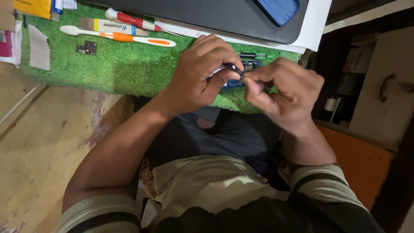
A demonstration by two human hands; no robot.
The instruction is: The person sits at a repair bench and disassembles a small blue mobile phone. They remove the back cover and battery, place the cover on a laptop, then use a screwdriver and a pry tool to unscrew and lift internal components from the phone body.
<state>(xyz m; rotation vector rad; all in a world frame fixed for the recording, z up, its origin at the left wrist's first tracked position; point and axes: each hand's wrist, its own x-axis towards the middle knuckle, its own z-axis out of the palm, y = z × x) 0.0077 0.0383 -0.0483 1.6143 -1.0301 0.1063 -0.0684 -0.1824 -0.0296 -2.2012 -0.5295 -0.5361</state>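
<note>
Fingers [224,73] of my left hand [202,75] pinch a small dark part [234,67]; right hand [282,92], at its 3 o'clock, grips a thin tool [258,83] touching it.

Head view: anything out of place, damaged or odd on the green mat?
One thing stands out: a small bare circuit board lies loose on the green mat, apart from the dismantled device under the left hand and right hand. The toothbrush and screwdriver lie flat. Nothing looks spilled.
</note>
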